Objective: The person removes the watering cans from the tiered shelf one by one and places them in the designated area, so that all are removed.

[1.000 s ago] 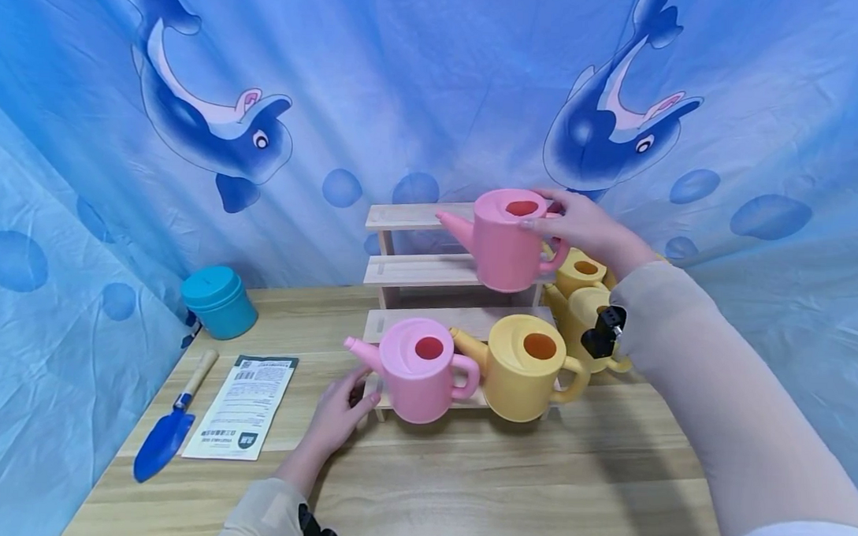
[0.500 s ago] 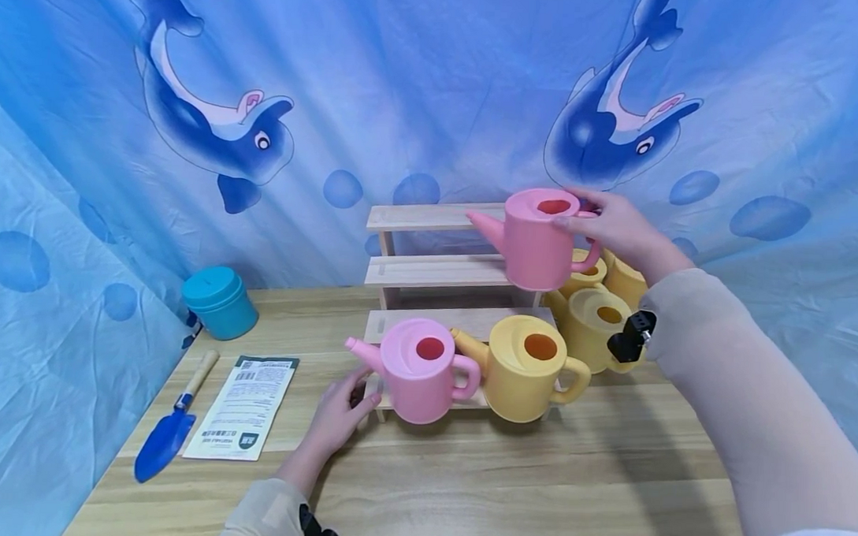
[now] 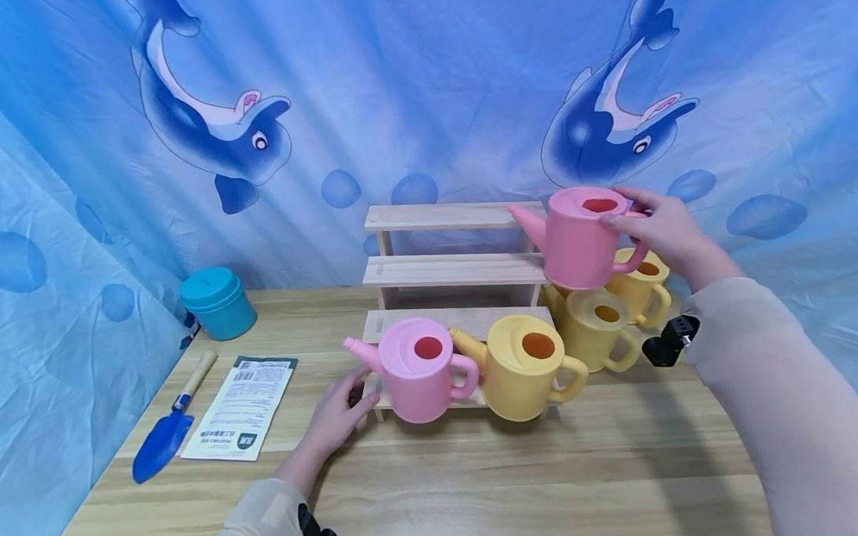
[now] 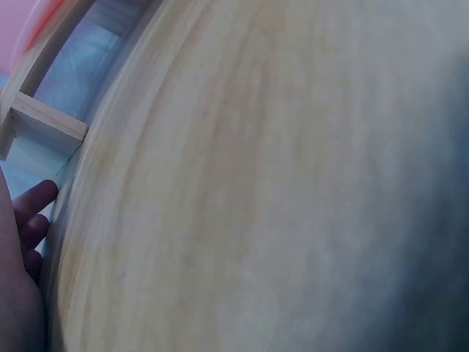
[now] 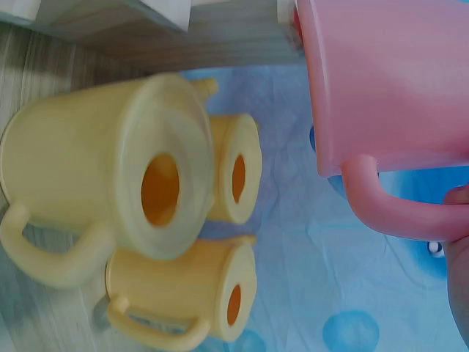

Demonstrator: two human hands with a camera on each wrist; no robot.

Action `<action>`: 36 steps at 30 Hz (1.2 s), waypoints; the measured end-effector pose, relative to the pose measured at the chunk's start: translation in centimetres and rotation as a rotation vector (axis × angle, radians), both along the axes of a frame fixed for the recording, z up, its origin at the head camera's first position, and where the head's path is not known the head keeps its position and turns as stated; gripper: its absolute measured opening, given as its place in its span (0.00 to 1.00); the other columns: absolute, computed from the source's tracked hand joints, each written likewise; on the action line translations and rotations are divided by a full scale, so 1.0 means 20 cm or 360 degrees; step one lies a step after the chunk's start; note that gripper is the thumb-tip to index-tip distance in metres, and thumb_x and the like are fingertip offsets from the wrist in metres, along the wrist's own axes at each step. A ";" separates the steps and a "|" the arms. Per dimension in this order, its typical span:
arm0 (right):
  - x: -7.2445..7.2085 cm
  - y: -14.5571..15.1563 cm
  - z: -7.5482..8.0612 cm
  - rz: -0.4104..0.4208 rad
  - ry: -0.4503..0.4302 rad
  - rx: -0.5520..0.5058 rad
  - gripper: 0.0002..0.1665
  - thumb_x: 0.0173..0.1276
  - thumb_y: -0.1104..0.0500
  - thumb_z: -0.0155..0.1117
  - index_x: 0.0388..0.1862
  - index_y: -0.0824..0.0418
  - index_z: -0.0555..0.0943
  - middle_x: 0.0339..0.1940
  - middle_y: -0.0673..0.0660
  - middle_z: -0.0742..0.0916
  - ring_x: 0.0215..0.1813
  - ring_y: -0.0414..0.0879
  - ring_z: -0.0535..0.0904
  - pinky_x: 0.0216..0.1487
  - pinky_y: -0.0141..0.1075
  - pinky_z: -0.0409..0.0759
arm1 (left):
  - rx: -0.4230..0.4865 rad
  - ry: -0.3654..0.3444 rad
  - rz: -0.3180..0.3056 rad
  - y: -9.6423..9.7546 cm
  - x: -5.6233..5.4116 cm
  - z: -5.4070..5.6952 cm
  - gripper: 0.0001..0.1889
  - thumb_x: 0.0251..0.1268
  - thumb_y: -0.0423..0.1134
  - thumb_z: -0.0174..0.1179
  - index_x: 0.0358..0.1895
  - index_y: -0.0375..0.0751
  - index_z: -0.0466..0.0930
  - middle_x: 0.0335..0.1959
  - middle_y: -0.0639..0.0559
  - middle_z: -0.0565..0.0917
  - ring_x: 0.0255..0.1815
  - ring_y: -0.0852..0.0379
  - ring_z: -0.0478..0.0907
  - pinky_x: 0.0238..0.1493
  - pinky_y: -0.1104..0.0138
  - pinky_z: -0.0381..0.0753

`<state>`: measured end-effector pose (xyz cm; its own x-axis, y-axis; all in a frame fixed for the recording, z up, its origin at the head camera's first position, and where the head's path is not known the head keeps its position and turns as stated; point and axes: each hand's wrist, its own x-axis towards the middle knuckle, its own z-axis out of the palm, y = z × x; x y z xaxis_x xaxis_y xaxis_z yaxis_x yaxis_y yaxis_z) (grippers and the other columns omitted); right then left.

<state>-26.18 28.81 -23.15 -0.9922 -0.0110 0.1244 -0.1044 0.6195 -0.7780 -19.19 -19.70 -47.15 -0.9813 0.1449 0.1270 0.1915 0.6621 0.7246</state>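
In the head view, my right hand (image 3: 660, 229) holds a coral-pink watering can (image 3: 580, 240) by its handle, raised at the shelf's right end. The can stands nearly upright, spout pointing left. My left hand (image 3: 337, 415) rests on the table beside the left end of a wooden tiered shelf (image 3: 450, 270), fingers loosely curled; whether they touch the shelf I cannot tell. On the lowest tier sit a light pink watering can (image 3: 416, 378) and a yellow watering can (image 3: 523, 374). The right wrist view shows the raised can's handle (image 5: 403, 213) close up.
To the shelf's right stand yellow watering cans, one in front (image 5: 73, 169) and two behind it (image 5: 172, 286). On the left lie a blue trowel (image 3: 163, 444) and a printed packet (image 3: 241, 407), near a teal lidded tub (image 3: 218, 304). A blue dolphin curtain (image 3: 421, 86) hangs behind.
My right hand has carried the coral-pink watering can rightward, from in front of the shelf's upper tiers to its right end. My left hand has stayed put.
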 end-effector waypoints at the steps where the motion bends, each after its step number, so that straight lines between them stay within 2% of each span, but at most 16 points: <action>1: 0.00 0.02 0.00 -0.0009 0.0003 -0.0001 0.48 0.59 0.35 0.61 0.74 0.51 0.58 0.57 0.60 0.72 0.51 0.53 0.65 0.39 0.32 0.76 | -0.0001 0.0004 -0.0001 0.00 0.00 0.00 0.33 0.62 0.63 0.53 0.67 0.52 0.65 0.60 0.44 0.75 0.61 0.43 0.65 0.61 0.43 0.59; 5: 0.03 0.09 -0.01 -0.0065 -0.0009 0.0070 0.49 0.59 0.33 0.59 0.75 0.48 0.55 0.59 0.60 0.70 0.52 0.54 0.65 0.40 0.35 0.74 | -0.0004 0.0025 -0.0003 0.00 0.00 -0.01 0.32 0.62 0.61 0.54 0.67 0.52 0.65 0.59 0.43 0.75 0.61 0.42 0.66 0.61 0.43 0.60; 9: 0.06 0.16 -0.03 -0.0116 -0.0019 0.0121 0.51 0.59 0.32 0.57 0.76 0.49 0.52 0.59 0.62 0.69 0.50 0.56 0.66 0.36 0.34 0.75 | -0.0007 0.0037 0.0000 0.00 0.00 -0.01 0.33 0.62 0.61 0.54 0.67 0.51 0.65 0.59 0.43 0.75 0.61 0.42 0.66 0.60 0.43 0.60; 13: 0.08 0.22 -0.06 -0.0178 -0.0033 0.0114 0.53 0.58 0.30 0.57 0.76 0.50 0.51 0.62 0.65 0.68 0.51 0.58 0.66 0.37 0.37 0.75 | -0.0008 0.0026 0.0010 0.00 0.00 0.00 0.33 0.62 0.62 0.53 0.68 0.51 0.64 0.60 0.43 0.75 0.61 0.42 0.65 0.61 0.43 0.59; 17: 0.10 0.29 -0.09 -0.0247 -0.0057 0.0093 0.52 0.57 0.29 0.56 0.76 0.46 0.51 0.60 0.63 0.68 0.50 0.58 0.65 0.37 0.41 0.73 | 0.0003 0.0007 0.0013 0.00 0.00 0.00 0.33 0.62 0.62 0.53 0.68 0.52 0.64 0.60 0.43 0.74 0.62 0.42 0.65 0.61 0.43 0.59; 22: 0.14 0.37 -0.14 -0.0334 -0.0047 0.0053 0.51 0.57 0.30 0.57 0.75 0.45 0.53 0.52 0.58 0.70 0.45 0.54 0.66 0.32 0.35 0.74 | -0.0001 0.0029 0.0017 -0.01 0.00 0.00 0.32 0.63 0.61 0.53 0.67 0.52 0.65 0.58 0.43 0.75 0.60 0.43 0.67 0.60 0.43 0.61; 29: 0.19 0.47 -0.23 -0.0361 -0.0015 0.0014 0.50 0.61 0.34 0.58 0.76 0.49 0.51 0.45 0.55 0.69 0.39 0.48 0.68 0.30 0.31 0.75 | -0.0006 0.0041 0.0020 -0.01 -0.01 0.00 0.32 0.63 0.60 0.54 0.67 0.50 0.65 0.58 0.42 0.76 0.59 0.43 0.67 0.60 0.42 0.60; 33: 0.22 0.52 -0.28 -0.0378 -0.0010 0.0004 0.50 0.61 0.35 0.58 0.76 0.51 0.50 0.45 0.56 0.69 0.38 0.47 0.70 0.30 0.29 0.76 | -0.0012 0.0015 0.0023 -0.01 -0.02 0.00 0.32 0.63 0.61 0.53 0.68 0.52 0.64 0.59 0.43 0.75 0.60 0.43 0.66 0.60 0.43 0.60; 36: 0.23 0.55 -0.32 -0.0399 -0.0052 0.0003 0.51 0.60 0.33 0.57 0.76 0.50 0.50 0.47 0.58 0.69 0.40 0.49 0.69 0.30 0.31 0.76 | -0.0031 0.0049 0.0011 -0.01 -0.02 0.00 0.32 0.63 0.60 0.54 0.67 0.51 0.65 0.57 0.43 0.76 0.59 0.43 0.67 0.60 0.43 0.61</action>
<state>-21.54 39.74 -29.62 -0.9674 0.2358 0.0922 0.0782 0.6245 -0.7771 -19.54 -19.82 -47.11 -0.9779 0.1408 0.1546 0.2090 0.6773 0.7054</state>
